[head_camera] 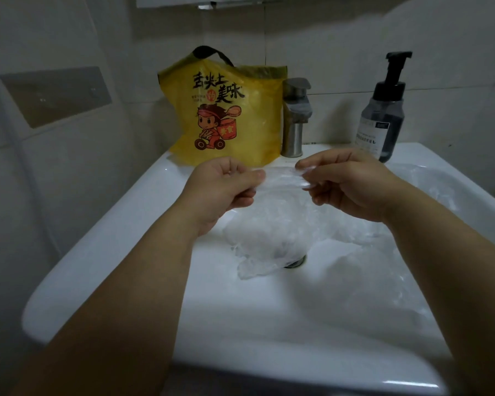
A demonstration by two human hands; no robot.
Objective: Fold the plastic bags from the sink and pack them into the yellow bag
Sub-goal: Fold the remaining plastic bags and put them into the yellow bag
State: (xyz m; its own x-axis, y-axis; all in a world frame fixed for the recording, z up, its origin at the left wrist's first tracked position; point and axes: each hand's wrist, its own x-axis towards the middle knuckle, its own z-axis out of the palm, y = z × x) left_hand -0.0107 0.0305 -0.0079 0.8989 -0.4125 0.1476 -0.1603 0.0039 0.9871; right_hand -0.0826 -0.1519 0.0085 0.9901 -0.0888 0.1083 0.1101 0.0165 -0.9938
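Observation:
A clear plastic bag (pixel 283 180) is stretched between my two hands above the white sink (pixel 143 212). My left hand (pixel 223 187) pinches its left end and my right hand (pixel 346 184) pinches its right end. The rest of it hangs down toward the basin. More clear plastic bags (pixel 266 247) lie crumpled in the basin, over the drain and along the right side. The yellow bag (pixel 226 110), printed with a cartoon figure and black handles, stands upright on the back ledge, just behind my left hand.
A metal faucet (pixel 295 118) stands right of the yellow bag. A dark pump soap bottle (pixel 383 112) sits on the ledge at the back right. Tiled walls close in at the left and behind. The drain (pixel 296 262) is partly covered by plastic.

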